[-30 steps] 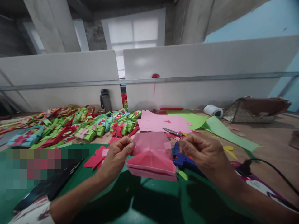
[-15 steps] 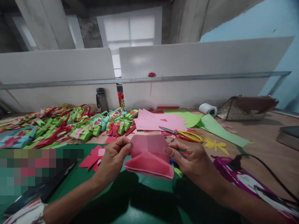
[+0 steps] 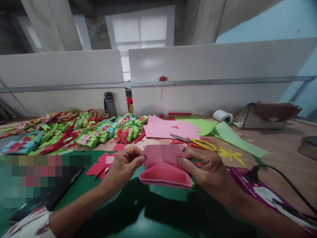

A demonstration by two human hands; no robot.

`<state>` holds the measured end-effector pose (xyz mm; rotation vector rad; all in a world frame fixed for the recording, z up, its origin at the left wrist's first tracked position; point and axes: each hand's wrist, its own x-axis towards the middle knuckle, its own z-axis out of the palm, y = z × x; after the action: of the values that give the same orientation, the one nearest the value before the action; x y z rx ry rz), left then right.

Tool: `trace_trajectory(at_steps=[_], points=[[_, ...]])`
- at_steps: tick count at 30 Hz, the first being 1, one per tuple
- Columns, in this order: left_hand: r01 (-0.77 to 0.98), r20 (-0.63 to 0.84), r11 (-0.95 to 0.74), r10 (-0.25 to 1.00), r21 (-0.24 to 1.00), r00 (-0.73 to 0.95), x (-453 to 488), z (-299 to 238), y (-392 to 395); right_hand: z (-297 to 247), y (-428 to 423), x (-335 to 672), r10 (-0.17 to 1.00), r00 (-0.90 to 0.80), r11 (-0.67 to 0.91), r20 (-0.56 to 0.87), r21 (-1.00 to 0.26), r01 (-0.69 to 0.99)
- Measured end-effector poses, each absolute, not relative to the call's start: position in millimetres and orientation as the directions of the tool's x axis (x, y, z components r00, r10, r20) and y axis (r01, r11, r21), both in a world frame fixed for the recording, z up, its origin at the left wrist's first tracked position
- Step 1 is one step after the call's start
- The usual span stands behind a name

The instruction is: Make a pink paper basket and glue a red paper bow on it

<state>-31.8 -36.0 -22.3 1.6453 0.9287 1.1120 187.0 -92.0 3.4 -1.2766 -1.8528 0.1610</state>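
A folded pink paper piece (image 3: 163,168) is held up between both hands above a green sheet (image 3: 158,211) on the table. My left hand (image 3: 125,167) pinches its left upper edge with thumb and fingers closed. My right hand (image 3: 206,168) grips its right edge, thumb pressed on the front. The lower part of the paper forms a wide open pocket facing me. A blue tool lies mostly hidden behind my right hand.
Yellow-handled scissors (image 3: 195,142) lie on pink sheets (image 3: 168,129) behind. Several green and red paper baskets (image 3: 74,134) crowd the left. A purple corded device (image 3: 257,188) sits at the right, with a bag (image 3: 267,115), a white roll (image 3: 223,116), a bottle (image 3: 109,104) and green sheets (image 3: 235,138) beyond.
My right hand came in from beside the paper and took hold of its right edge. The paper dropped slightly lower. The left hand kept its pinch.
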Motion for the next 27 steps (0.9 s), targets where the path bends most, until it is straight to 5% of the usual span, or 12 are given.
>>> trace_trajectory(at_steps=[7,13,27], points=[[0.236,0.148,-0.285,0.87,0.929,0.471,-36,-20,-30,2,-87,191,0.842,-0.095,0.45,0.531,-0.594,0.667],[0.259,0.229,-0.426,0.802,0.867,0.552,-37,-21,-29,-3,-83,191,0.87,-0.024,0.376,0.492,-0.632,0.678],[0.257,0.219,-0.372,0.852,0.892,0.475,-34,-28,-25,-4,-78,190,0.944,-0.104,0.308,0.313,-0.724,0.617]])
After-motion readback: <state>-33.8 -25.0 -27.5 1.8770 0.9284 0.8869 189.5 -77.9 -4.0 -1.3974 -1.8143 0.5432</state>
